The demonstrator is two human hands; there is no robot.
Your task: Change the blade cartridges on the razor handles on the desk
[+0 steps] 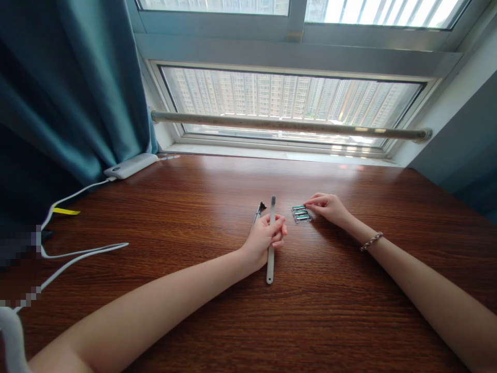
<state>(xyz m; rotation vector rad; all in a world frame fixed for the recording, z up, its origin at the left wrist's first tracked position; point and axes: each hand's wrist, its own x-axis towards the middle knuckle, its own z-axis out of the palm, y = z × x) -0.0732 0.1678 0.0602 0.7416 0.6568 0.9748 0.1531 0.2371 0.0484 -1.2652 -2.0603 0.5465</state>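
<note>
My left hand [267, 235] is closed around a pale toothbrush [271, 264]. Its dark bristle head points toward the window and its handle end, with a small hole, points toward me. Just left of the toothbrush a slim metallic razor [257, 213] with a dark head shows; its lower part is hidden behind my left hand, and I cannot tell if the hand grips it too. To the right, a clear tray of green-and-silver razor cartridges [301, 213] is at the tabletop. The fingertips of my right hand [326, 208] pinch its upper right edge.
The brown wooden table [202, 202] reaches to a window with a metal bar [272, 123] across it. At the back left, a white power bank [132, 166] with a white cable [77, 255] lies by a blue curtain [104, 77]. A yellow strip [67, 211] is near the cable.
</note>
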